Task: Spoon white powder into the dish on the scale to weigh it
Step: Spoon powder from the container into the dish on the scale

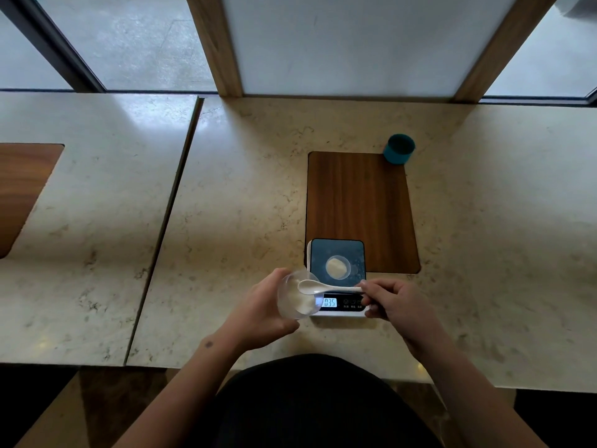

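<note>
Low in the frame's centre, our left hand [258, 305] held a clear plastic cup [295, 299] of white powder [298, 300], tilted toward the right, the grip wrapped round it. Our right hand [395, 302] pinched the handle of a white spoon [323, 287], its bowl over the cup's mouth. Just beyond, the scale [337, 273] stood on the counter [226, 205], display reading 035, a small clear dish [338, 267] with powder on its dark platform. Further up lay a wooden inlay [358, 202], and at its upper right corner a teal cup [399, 149].
</note>
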